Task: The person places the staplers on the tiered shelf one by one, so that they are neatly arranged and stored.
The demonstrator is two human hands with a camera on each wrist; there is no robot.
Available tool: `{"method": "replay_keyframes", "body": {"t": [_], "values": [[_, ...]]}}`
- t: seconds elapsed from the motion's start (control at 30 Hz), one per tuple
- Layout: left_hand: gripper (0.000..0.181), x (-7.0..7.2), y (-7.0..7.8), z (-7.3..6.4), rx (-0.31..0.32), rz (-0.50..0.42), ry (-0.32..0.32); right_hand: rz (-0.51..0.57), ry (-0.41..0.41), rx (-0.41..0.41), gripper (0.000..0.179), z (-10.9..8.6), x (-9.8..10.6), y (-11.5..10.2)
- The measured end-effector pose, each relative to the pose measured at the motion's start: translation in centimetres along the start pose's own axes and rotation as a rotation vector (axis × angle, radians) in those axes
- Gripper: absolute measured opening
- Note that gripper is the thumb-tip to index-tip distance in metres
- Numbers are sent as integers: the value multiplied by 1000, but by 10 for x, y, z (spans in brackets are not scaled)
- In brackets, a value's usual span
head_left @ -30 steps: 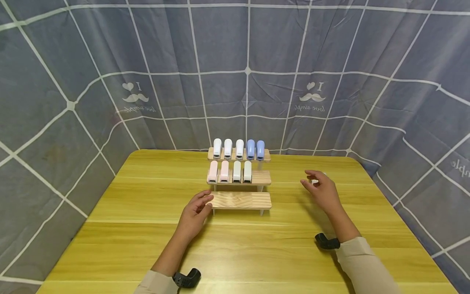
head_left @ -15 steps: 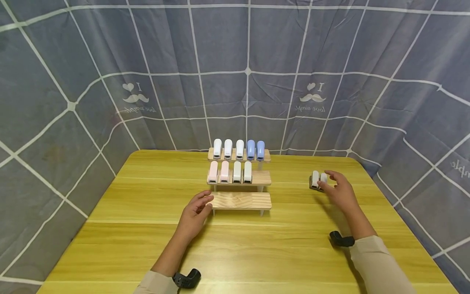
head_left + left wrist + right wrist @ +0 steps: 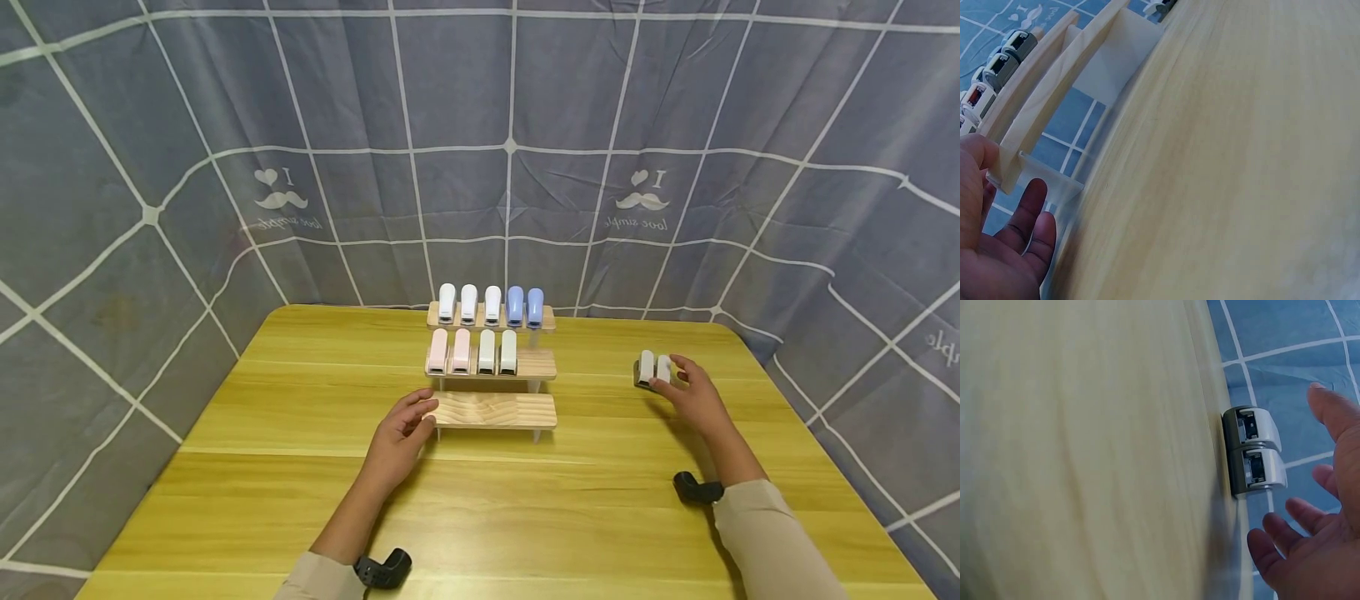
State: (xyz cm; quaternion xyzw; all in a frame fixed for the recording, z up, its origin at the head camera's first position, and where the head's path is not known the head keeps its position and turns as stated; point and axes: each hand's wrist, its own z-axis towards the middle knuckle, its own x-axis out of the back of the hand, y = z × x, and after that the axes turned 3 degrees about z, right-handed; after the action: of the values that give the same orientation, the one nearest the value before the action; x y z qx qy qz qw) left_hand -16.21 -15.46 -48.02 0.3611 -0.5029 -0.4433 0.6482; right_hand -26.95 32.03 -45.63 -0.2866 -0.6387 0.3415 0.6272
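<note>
A wooden display stand has three tiers; its front board (image 3: 491, 410) carries nothing. My left hand (image 3: 397, 437) rests against the left end of that board, fingers loosely bent; in the left wrist view the thumb (image 3: 975, 153) touches the board's end and the lower fingers (image 3: 1029, 206) hang free. To the right, two small white-and-grey staplers stand side by side on the table, a left one (image 3: 646, 367) and a right one (image 3: 663, 367). My right hand (image 3: 701, 400) is beside the right one, thumb and fingers spread; the right wrist view shows a gap between the fingers and the staplers.
Pink staplers (image 3: 449, 350) and white staplers (image 3: 497, 352) stand on the middle tier. On the back tier are white staplers (image 3: 468, 304) and blue staplers (image 3: 524, 307). A grey grid-patterned curtain (image 3: 570, 200) hangs behind the wooden table (image 3: 525, 517).
My right hand has moved right, bringing both table staplers into view, and its spread fingers now stand at the right stapler. My left hand has stayed at the stand.
</note>
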Motion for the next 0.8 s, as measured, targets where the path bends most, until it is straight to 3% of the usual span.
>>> {"method": "replay_keyframes", "body": {"t": [0.8], "values": [[27,1,1,-1,0,-21,1,86,3,-34,86,18,-13,14]]}}
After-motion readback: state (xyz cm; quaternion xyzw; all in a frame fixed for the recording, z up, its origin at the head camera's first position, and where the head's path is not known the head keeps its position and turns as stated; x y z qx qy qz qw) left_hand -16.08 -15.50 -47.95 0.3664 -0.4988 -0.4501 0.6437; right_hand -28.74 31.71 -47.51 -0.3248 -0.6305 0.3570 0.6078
